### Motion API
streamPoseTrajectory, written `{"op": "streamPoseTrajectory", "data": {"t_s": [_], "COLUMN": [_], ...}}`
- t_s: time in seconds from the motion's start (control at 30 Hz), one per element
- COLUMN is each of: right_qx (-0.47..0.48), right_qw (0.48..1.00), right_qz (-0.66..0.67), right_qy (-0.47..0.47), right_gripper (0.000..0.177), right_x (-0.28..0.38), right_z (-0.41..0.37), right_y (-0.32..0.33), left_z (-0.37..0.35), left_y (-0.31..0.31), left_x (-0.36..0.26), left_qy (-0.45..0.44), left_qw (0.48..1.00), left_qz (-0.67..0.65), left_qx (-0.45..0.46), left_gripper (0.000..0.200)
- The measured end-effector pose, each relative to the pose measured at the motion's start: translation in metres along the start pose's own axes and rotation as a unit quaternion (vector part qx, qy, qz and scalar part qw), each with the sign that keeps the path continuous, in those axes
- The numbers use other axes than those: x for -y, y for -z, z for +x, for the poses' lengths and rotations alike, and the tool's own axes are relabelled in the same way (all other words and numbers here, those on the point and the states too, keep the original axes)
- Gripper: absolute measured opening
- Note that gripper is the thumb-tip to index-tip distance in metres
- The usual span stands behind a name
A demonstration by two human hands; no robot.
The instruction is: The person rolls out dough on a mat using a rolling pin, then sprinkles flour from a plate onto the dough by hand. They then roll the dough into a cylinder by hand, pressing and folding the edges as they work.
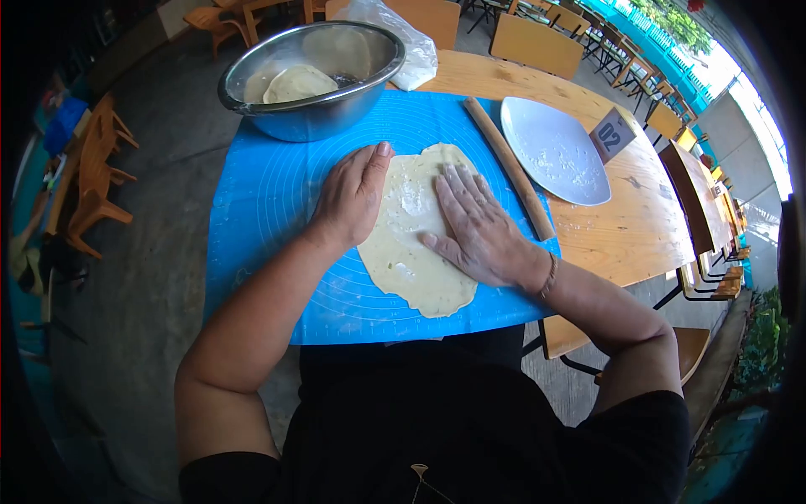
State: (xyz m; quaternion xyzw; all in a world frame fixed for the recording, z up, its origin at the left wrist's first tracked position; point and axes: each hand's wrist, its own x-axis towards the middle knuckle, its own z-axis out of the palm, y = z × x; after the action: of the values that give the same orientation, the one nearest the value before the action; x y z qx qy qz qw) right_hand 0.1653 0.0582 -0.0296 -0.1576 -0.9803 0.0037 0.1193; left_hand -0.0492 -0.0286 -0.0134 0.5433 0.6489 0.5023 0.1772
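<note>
A thin, rolled-out sheet of dough [403, 260] with an uneven edge lies on a blue silicone mat [269, 294], with patches of white flour on its surface. My right hand [480, 223], dusted with flour, rests flat on the right part of the dough, fingers stretched out. At the upper left edge of the dough is my left hand [351, 195], turned on its side. Its thumb lies against the curled fingers, and whatever they hold, if anything, is hidden. A wooden rolling pin [510, 168] lies right of the dough, apart from both hands.
A steel bowl [315, 118] at the mat's far left holds a pale round of dough [300, 84]. Behind it is a clear plastic bag [403, 50]. A white plate [554, 155] with flour and a "02" number sign [612, 134] stand on the wooden table [638, 227]. Chairs surround the area.
</note>
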Motion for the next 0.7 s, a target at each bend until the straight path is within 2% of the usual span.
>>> {"op": "streamPoseTrajectory", "data": {"t_s": [0.1, 0.2, 0.23, 0.27, 0.33, 0.4, 0.53, 0.6, 0.63, 0.7], "right_qx": [-0.032, -0.026, -0.031, -0.037, -0.026, 0.028, 0.056, 0.045, 0.045, 0.036], "right_qw": [0.999, 0.999, 0.999, 0.997, 0.996, 0.986, 0.983, 0.998, 0.998, 0.998], "right_qz": [-0.015, 0.02, 0.026, 0.032, 0.032, 0.112, 0.098, 0.024, 0.023, -0.018], "right_qy": [-0.04, -0.032, 0.012, 0.057, 0.076, 0.124, 0.144, 0.033, 0.029, -0.052], "right_gripper": [0.088, 0.087, 0.087, 0.086, 0.085, 0.083, 0.081, 0.083, 0.083, 0.087], "right_x": [0.0, 0.025, 0.033, 0.039, 0.056, 0.061, 0.038, 0.02, 0.011, -0.005], "right_z": [0.039, 0.06, 0.06, 0.057, 0.036, 0.013, -0.027, -0.029, -0.022, 0.004], "right_y": [-0.016, -0.025, -0.029, -0.031, -0.015, 0.002, 0.02, 0.02, 0.016, 0.004], "left_z": [-0.001, -0.003, -0.004, -0.004, -0.004, -0.005, -0.004, -0.004, -0.005, -0.004], "left_y": [-0.003, 0.002, 0.004, 0.006, 0.008, 0.007, 0.007, 0.005, 0.003, 0.001], "left_x": [0.002, 0.005, 0.006, 0.008, 0.008, 0.002, 0.0, -0.001, -0.002, -0.005], "left_qy": [-0.023, -0.032, -0.032, -0.027, -0.022, -0.039, -0.059, -0.065, -0.067, -0.059], "left_qw": [0.999, 0.998, 0.998, 0.998, 0.998, 0.997, 0.997, 0.997, 0.997, 0.997], "left_qz": [-0.004, 0.0, 0.001, -0.002, -0.006, 0.007, 0.014, 0.006, 0.004, 0.01], "left_qx": [-0.03, -0.061, -0.061, -0.061, -0.061, -0.063, -0.05, -0.046, -0.043, -0.048], "left_gripper": [0.059, 0.062, 0.062, 0.063, 0.064, 0.063, 0.063, 0.062, 0.062, 0.06]}}
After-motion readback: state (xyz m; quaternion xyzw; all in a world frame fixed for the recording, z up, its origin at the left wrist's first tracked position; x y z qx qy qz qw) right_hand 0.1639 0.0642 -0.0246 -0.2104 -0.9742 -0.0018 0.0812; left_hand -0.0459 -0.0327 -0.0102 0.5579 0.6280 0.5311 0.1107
